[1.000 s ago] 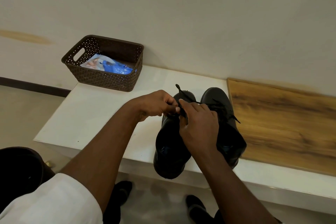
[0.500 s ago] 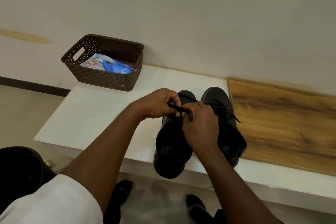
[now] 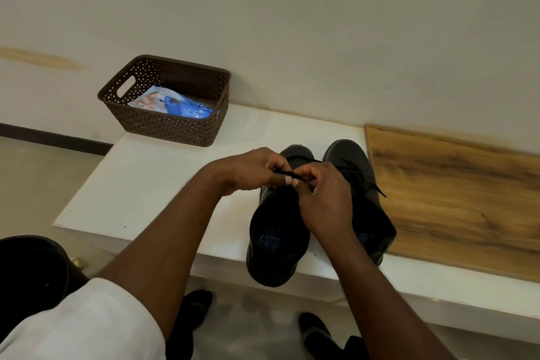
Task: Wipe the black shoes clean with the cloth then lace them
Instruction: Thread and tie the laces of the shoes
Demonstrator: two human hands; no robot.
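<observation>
Black lace (image 3: 287, 175) pinched between left hand (image 3: 251, 169) and right hand (image 3: 324, 199) over left shoe (image 3: 277, 242); lacing step; next likely threading/tightening.

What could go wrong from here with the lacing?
1. The left shoe overhangs the front edge of the white bench at the heel; a hard tug on the lace, pinched by the left hand and right hand, might tip it off.
2. The right shoe has a loose lace end trailing onto the wooden board, so it may snag or pull loose.
</observation>
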